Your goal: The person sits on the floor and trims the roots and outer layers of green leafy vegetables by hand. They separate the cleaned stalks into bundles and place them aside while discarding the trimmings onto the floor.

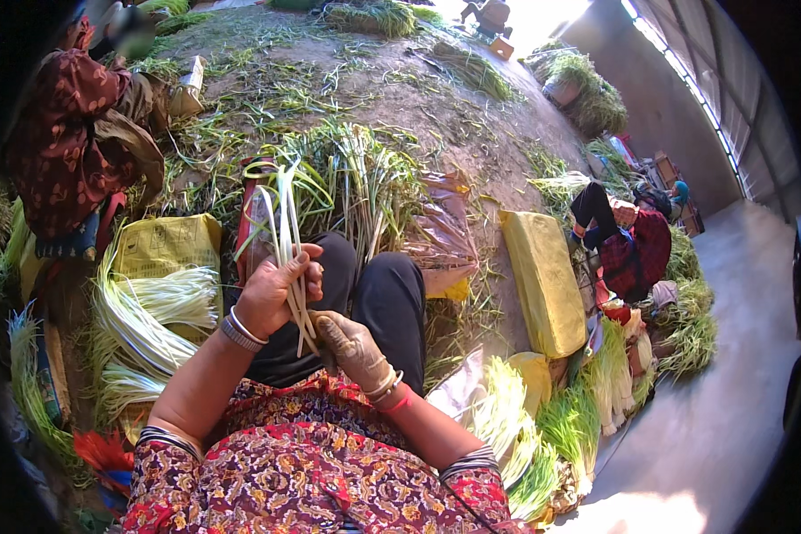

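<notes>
Above my lap, my left hand (287, 287) is closed around several long pale stalks (286, 233), which look like garlic shoots, their green tips curling over at the top. My right hand (355, 350), in a stained thin glove, is at the lower ends of these stalks; its fingertips are partly hidden, so its hold is unclear. Past my knees lies a heap of untrimmed green stalks (367, 180). On my left, a thick bundle of pale stalks (153, 327) rests on and beside a yellow printed sack (167, 247).
A co-worker in a patterned brown garment (73, 133) sits at the left; another in dark red (634, 257) sits at the right. A yellow wrapped block (544, 284) lies right of my knees. Green bundles (567, 420) line the lower right. Loose leaves litter the ground (400, 73).
</notes>
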`<act>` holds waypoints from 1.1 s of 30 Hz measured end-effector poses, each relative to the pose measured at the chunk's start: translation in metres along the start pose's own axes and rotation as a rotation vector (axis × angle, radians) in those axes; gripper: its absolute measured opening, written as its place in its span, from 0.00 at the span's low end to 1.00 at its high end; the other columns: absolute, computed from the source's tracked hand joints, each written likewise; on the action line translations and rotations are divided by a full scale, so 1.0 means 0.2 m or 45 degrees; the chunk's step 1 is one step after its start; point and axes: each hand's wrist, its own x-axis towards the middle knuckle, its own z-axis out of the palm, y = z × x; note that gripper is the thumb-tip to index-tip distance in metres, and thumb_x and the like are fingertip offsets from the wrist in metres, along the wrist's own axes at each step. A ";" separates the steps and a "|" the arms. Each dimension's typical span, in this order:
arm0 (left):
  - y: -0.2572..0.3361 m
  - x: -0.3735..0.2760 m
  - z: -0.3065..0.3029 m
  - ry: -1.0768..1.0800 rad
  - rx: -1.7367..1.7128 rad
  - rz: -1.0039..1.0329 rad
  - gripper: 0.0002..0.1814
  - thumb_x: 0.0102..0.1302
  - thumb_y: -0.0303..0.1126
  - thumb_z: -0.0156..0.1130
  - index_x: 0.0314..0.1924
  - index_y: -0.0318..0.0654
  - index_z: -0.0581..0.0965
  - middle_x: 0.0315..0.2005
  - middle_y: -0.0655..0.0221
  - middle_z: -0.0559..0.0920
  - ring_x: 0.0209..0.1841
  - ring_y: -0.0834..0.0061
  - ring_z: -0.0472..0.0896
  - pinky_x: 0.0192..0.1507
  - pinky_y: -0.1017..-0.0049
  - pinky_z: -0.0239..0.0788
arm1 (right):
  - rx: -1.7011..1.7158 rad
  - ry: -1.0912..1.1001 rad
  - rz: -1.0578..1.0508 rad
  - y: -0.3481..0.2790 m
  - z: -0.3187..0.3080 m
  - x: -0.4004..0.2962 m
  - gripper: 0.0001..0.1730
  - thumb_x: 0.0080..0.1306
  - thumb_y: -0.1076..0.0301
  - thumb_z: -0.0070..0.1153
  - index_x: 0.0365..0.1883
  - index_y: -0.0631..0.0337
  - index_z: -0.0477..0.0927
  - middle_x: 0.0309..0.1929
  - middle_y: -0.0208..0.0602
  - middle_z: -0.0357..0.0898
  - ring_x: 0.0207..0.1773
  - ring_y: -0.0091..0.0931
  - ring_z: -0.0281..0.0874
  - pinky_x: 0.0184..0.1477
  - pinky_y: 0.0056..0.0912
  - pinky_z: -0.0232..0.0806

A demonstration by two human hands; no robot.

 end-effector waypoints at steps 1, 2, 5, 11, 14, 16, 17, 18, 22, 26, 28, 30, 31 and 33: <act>-0.01 -0.01 0.01 -0.002 0.058 -0.023 0.17 0.75 0.37 0.52 0.55 0.33 0.72 0.30 0.67 0.79 0.30 0.75 0.79 0.35 0.74 0.74 | 0.020 -0.029 0.044 0.01 0.01 0.01 0.25 0.76 0.48 0.44 0.55 0.62 0.75 0.31 0.29 0.81 0.16 0.13 0.63 0.21 0.16 0.57; -0.03 -0.01 -0.01 -0.051 0.078 -0.021 0.16 0.73 0.39 0.54 0.53 0.35 0.74 0.31 0.65 0.82 0.31 0.75 0.80 0.36 0.73 0.76 | 0.040 -0.058 0.088 0.02 0.02 0.02 0.25 0.75 0.48 0.44 0.54 0.62 0.75 0.30 0.29 0.81 0.17 0.14 0.64 0.21 0.16 0.58; -0.07 -0.03 -0.01 -0.079 0.235 -0.057 0.17 0.73 0.40 0.55 0.52 0.36 0.74 0.32 0.65 0.82 0.33 0.75 0.81 0.37 0.73 0.76 | 0.073 -0.083 0.181 0.10 0.01 0.05 0.20 0.75 0.51 0.47 0.48 0.60 0.75 0.26 0.30 0.80 0.18 0.16 0.66 0.21 0.17 0.58; -0.04 -0.06 0.01 -0.123 0.175 -0.169 0.28 0.75 0.50 0.47 0.60 0.30 0.68 0.35 0.64 0.83 0.35 0.74 0.81 0.40 0.73 0.75 | 0.164 -0.203 0.219 0.01 0.01 0.01 0.23 0.75 0.50 0.43 0.46 0.63 0.78 0.26 0.36 0.83 0.14 0.18 0.67 0.18 0.18 0.56; -0.04 -0.06 0.01 -0.155 0.150 -0.212 0.27 0.76 0.48 0.47 0.60 0.30 0.68 0.36 0.62 0.83 0.37 0.73 0.81 0.43 0.71 0.75 | 0.124 -0.195 0.218 0.04 0.00 0.01 0.26 0.76 0.48 0.40 0.46 0.65 0.78 0.26 0.36 0.84 0.13 0.17 0.67 0.16 0.17 0.56; -0.07 -0.06 -0.02 -0.209 0.158 -0.231 0.26 0.76 0.47 0.48 0.60 0.30 0.69 0.35 0.61 0.83 0.36 0.73 0.81 0.43 0.71 0.75 | 0.123 -0.188 0.250 0.06 -0.01 0.01 0.27 0.76 0.47 0.40 0.45 0.64 0.79 0.27 0.35 0.83 0.17 0.18 0.70 0.19 0.18 0.59; -0.08 -0.06 -0.04 -0.236 0.162 -0.240 0.26 0.76 0.47 0.48 0.60 0.30 0.70 0.35 0.61 0.83 0.36 0.73 0.81 0.44 0.71 0.75 | 0.139 -0.184 0.266 0.07 -0.01 0.01 0.27 0.76 0.46 0.41 0.45 0.63 0.79 0.28 0.35 0.83 0.20 0.19 0.73 0.22 0.19 0.62; -0.08 -0.05 -0.04 -0.213 0.189 -0.270 0.25 0.75 0.46 0.49 0.59 0.30 0.71 0.35 0.60 0.84 0.38 0.72 0.82 0.44 0.71 0.75 | 0.153 -0.176 0.281 0.07 -0.02 0.01 0.27 0.75 0.45 0.42 0.45 0.63 0.80 0.29 0.34 0.84 0.23 0.20 0.76 0.25 0.19 0.66; -0.08 -0.08 -0.01 -0.242 0.289 -0.399 0.25 0.76 0.46 0.48 0.58 0.30 0.72 0.39 0.58 0.84 0.41 0.71 0.84 0.45 0.72 0.77 | 0.343 -0.011 0.192 0.14 -0.02 0.03 0.22 0.76 0.50 0.44 0.50 0.60 0.75 0.36 0.38 0.82 0.32 0.26 0.83 0.32 0.28 0.76; -0.11 -0.08 -0.01 -0.296 0.375 -0.360 0.27 0.76 0.48 0.48 0.59 0.30 0.71 0.40 0.59 0.84 0.41 0.72 0.83 0.47 0.73 0.76 | 0.540 -0.076 0.093 0.28 0.01 0.06 0.19 0.74 0.50 0.48 0.46 0.58 0.76 0.33 0.34 0.80 0.30 0.24 0.80 0.29 0.26 0.73; -0.12 -0.08 -0.02 -0.319 0.422 -0.351 0.28 0.76 0.49 0.47 0.60 0.30 0.71 0.41 0.59 0.84 0.42 0.72 0.83 0.47 0.73 0.75 | 0.433 -0.058 0.060 0.32 0.02 0.06 0.19 0.74 0.50 0.48 0.44 0.58 0.77 0.32 0.33 0.80 0.28 0.23 0.79 0.29 0.24 0.71; -0.12 -0.09 -0.02 -0.322 0.455 -0.329 0.29 0.76 0.50 0.46 0.61 0.30 0.70 0.41 0.59 0.84 0.43 0.72 0.83 0.48 0.72 0.75 | 0.390 -0.059 0.090 0.32 0.02 0.06 0.19 0.74 0.50 0.48 0.43 0.58 0.77 0.31 0.32 0.80 0.27 0.23 0.78 0.30 0.23 0.69; -0.11 -0.09 -0.01 -0.315 0.465 -0.311 0.29 0.76 0.51 0.45 0.61 0.30 0.69 0.42 0.59 0.83 0.43 0.71 0.82 0.49 0.71 0.74 | 0.400 -0.068 0.138 0.29 0.02 0.05 0.19 0.74 0.50 0.48 0.42 0.58 0.77 0.30 0.32 0.80 0.28 0.22 0.77 0.31 0.23 0.69; -0.11 -0.09 -0.01 -0.256 0.392 -0.298 0.30 0.76 0.51 0.43 0.62 0.30 0.68 0.42 0.59 0.83 0.44 0.70 0.82 0.50 0.70 0.74 | 0.380 -0.098 0.194 0.26 0.02 0.03 0.20 0.74 0.49 0.48 0.40 0.59 0.78 0.30 0.32 0.80 0.28 0.22 0.77 0.32 0.22 0.69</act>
